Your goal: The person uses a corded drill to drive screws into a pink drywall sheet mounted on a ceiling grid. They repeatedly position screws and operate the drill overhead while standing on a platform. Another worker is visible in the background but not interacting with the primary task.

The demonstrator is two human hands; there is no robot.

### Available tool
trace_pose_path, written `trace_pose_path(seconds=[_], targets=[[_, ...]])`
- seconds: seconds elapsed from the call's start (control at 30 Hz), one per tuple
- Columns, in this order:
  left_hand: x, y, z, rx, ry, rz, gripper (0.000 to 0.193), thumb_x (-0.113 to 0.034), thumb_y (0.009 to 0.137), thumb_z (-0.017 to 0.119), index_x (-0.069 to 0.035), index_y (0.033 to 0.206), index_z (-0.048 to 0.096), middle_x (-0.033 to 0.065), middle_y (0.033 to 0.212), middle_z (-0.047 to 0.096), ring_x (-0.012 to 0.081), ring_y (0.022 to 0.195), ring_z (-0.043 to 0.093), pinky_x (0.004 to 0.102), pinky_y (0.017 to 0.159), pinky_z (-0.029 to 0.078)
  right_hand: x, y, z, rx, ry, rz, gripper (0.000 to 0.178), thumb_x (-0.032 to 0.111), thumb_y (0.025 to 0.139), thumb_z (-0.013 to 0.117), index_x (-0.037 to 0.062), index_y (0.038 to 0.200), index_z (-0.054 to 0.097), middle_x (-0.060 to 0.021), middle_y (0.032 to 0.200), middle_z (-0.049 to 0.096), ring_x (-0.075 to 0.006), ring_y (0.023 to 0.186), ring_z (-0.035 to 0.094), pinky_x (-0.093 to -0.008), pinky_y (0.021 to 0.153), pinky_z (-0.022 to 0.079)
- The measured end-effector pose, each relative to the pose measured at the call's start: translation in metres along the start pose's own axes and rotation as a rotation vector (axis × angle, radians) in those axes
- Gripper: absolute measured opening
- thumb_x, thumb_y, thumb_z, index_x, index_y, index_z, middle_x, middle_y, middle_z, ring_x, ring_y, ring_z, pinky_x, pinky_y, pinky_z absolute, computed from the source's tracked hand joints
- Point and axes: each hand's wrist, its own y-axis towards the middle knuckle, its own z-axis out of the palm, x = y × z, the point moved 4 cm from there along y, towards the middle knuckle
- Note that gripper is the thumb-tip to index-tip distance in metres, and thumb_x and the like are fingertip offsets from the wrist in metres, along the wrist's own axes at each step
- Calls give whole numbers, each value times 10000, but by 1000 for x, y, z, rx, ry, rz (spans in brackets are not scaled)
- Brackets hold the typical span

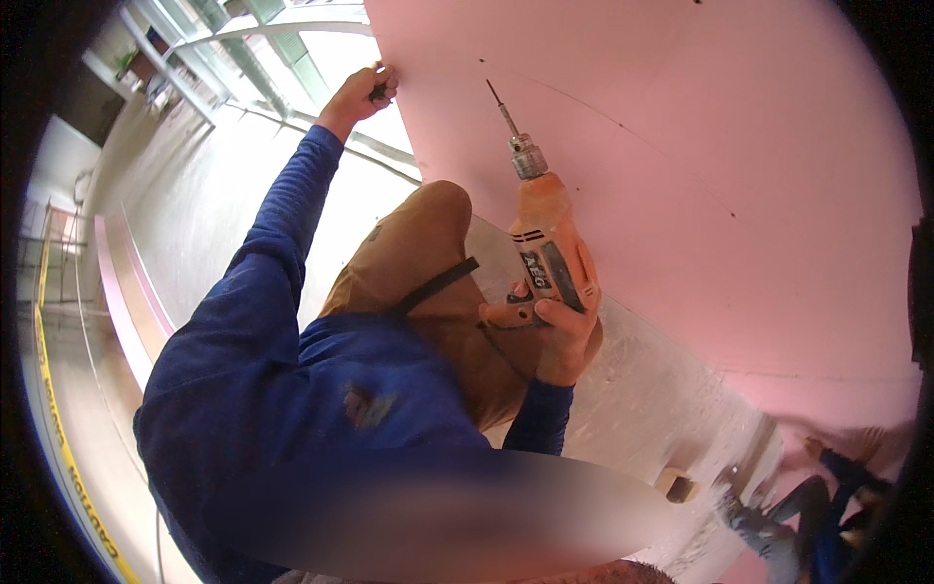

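My right hand (569, 341) is wrapped round the handle of an orange and black power drill (547, 219). A long thin bit (500, 105) sticks out of its metal chuck, pointing up and away, in front of a large pink board (720, 127). At the board's left edge my left hand (362, 97) is closed, its fingertips against or very near that edge. Something small and dark shows between its fingers, too small to name. A few small dark spots and a faint line mark the board's face.
My bent knee in brown trousers (389, 253) is close to the board. At the lower right another person (827, 506) has a hand near the pink surface. A small open box (676, 485) lies on the floor. Yellow tape (60, 438) runs along the left; windows stand behind.
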Motion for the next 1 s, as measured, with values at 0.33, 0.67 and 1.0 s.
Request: trace_pose_path(seconds=[0.33,0.67,1.0], targets=[[-21,-28,31,40,215,78,371,-206,1123,672,-84,1455,561,-4,825,597,88,675,534,225,521,396,-22,27,-3,-42,97,112,1062,109,628,843,-15,1604,443,-271,1215,718,-379,830,759,-560,781,680],[-29,-26,87,322,155,-40,960,-229,1103,739,-41,1785,89,-11,767,556,100,616,448,248,511,345,-45,3,14,-103,90,58,832,210,743,789,18,1505,517,-257,1075,694,-330,820,753,-518,844,678],[-52,20,189,403,348,-47,386,-256,1092,688,-39,1409,657,-13,791,623,61,648,544,232,536,404,0,15,93,-458,75,-52,808,202,745,831,57,1491,559,-251,1089,707,-353,842,746,-529,787,650]])
